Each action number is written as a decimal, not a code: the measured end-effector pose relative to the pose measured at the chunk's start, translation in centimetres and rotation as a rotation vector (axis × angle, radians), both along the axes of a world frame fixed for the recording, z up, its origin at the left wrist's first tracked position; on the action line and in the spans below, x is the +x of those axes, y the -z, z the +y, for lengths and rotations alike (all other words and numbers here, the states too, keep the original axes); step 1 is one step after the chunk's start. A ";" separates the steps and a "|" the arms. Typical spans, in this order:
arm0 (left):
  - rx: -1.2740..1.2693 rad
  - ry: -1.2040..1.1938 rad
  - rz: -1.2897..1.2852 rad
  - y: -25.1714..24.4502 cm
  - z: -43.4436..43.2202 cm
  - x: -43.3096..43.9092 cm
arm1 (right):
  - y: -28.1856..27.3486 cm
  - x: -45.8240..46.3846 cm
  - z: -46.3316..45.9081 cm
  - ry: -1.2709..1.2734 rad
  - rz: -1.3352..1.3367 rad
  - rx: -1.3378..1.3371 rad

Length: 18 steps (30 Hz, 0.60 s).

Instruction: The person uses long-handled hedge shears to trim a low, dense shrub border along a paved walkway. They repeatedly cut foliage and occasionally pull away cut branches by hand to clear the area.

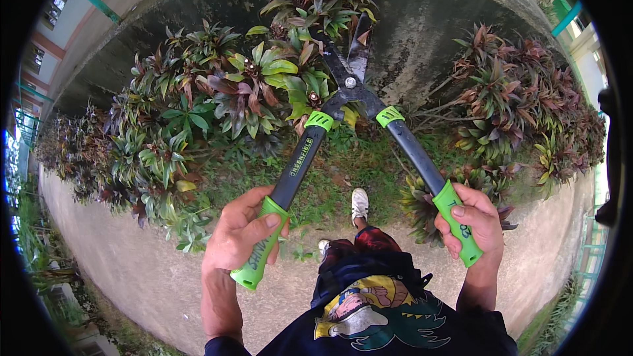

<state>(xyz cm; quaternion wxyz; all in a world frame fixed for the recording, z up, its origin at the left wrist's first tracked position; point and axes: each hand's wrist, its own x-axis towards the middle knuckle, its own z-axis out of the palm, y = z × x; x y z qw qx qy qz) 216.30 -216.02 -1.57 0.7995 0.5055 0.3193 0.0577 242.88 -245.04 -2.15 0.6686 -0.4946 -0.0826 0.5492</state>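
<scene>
My left hand (242, 230) is wrapped around one green grip of a pair of Greenfield hedge shears (350, 82). Around the other grip, which bears handwriting, my right hand (474, 222) is closed. The handles are spread and the two dark blades stand apart, pointing away from me. A leafy shrub top (321, 2) with reddish and green leaves lies by the blade tips, and the left blade is partly hidden against the foliage. A brown leaf piece (365, 37) rests on the right blade. Left of the pivot, cut stem ends (249, 65) show among broad leaves.
A dense row of shrubs (163, 109) runs to the left, and another bushy clump (514, 99) stands at the right with bare slanting branches. Behind them is a dark, stained wall (415, 24). Grass (326, 173) and a concrete path (148, 267) lie around my feet.
</scene>
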 end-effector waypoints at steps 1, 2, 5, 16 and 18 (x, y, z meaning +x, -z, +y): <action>0.006 0.001 -0.006 -0.1 0.4 0.5 | 0.1 0.7 0.3 -0.014 -0.006 0.007; 0.014 -0.005 -0.002 -0.2 0.7 0.9 | 0.0 1.3 0.6 -0.034 -0.005 0.003; 0.006 -0.021 -0.016 -0.3 1.3 1.6 | -0.5 2.6 1.9 -0.058 -0.016 -0.009; 0.061 -0.051 -0.018 -1.0 1.7 8.8 | -1.2 5.7 7.2 0.021 0.027 -0.020; 0.067 -0.031 -0.014 -0.1 -0.6 11.5 | 1.1 2.4 10.3 -0.016 -0.040 -0.057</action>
